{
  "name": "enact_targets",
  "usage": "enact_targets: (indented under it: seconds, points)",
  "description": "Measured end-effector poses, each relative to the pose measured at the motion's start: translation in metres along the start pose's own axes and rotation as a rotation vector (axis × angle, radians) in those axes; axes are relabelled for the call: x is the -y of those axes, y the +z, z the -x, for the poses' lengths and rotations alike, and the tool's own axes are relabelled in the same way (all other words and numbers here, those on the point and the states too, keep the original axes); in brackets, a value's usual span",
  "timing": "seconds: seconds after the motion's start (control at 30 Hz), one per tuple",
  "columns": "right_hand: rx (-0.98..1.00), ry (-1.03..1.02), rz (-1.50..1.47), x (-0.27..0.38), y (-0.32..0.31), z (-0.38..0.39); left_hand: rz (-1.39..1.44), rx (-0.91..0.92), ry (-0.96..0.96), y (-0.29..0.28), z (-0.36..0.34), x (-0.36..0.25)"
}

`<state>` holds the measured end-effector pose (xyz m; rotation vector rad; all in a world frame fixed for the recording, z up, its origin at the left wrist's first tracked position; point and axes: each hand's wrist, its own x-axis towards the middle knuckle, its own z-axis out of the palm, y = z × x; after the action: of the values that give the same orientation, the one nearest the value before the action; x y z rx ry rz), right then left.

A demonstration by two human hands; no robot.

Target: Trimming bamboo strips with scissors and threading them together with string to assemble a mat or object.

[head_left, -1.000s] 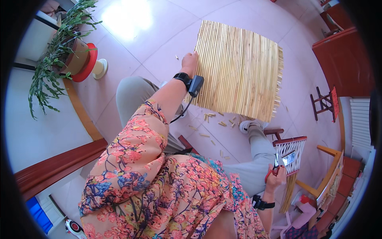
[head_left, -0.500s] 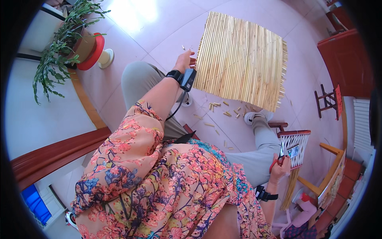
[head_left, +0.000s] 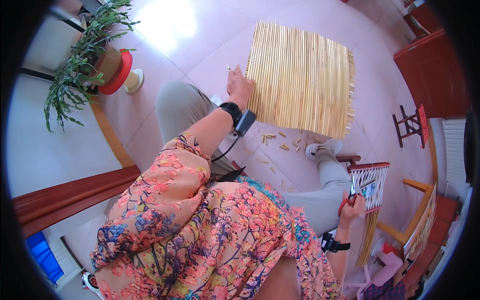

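1. One floral blouse spreads nearest, thin and loosely gathered, above grey trousers with smooth, rounded knees.
2. Red-handled scissors sit in the right hand, its fingers closed around the handles. The blades point away from the body, presumably to keep the tips off the leg; I cannot tell how far apart they are.
3. Beside that hand stands a low stool, red wood with a white net of cord; a flat, phone-like object rests on it, probably for easy reach. A bundle of slender tan stalks shows below.
4. Further out, the left hand meets the left edge of the stalk mat, perhaps steadying it; whether the fingers pinch it, I cannot tell.
5. The mat spreads over the floor area ahead of the feet: straight, glossy, straw-yellow rods packed side by side. Short ends jut unevenly along its right edge, suggesting a crosswise layer beneath.
6. Cut-off stalk pieces, stubby and cylindrical, lie scattered on pale tiles between the shoes.
7. Beyond, a trailing plant and a red cabinet flank the floor.
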<state>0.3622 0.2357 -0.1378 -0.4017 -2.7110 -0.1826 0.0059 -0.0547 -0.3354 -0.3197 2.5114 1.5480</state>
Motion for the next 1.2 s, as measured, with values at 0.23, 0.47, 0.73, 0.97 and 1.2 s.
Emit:
enact_targets:
  seconds: [0.23,0.47,0.73,0.97,1.2]
  points:
    - [-0.031,-0.034,-0.039,0.009,-0.002,0.0,-0.653,0.171,0.558,0.016,0.001,-0.043]
    - [0.005,-0.018,-0.058,0.022,-0.007,-0.004,-0.633,0.203,0.683,0.066,0.017,-0.055]
    - [0.046,-0.043,-0.052,0.017,-0.013,-0.003,-0.598,0.117,0.699,0.068,0.037,-0.064]
    - [0.055,-0.023,-0.062,0.036,-0.029,-0.006,-0.521,0.111,0.671,0.044,0.046,-0.059]
    - [0.002,-0.024,-0.032,0.031,-0.017,-0.004,-0.151,0.141,0.704,0.062,0.018,-0.032]
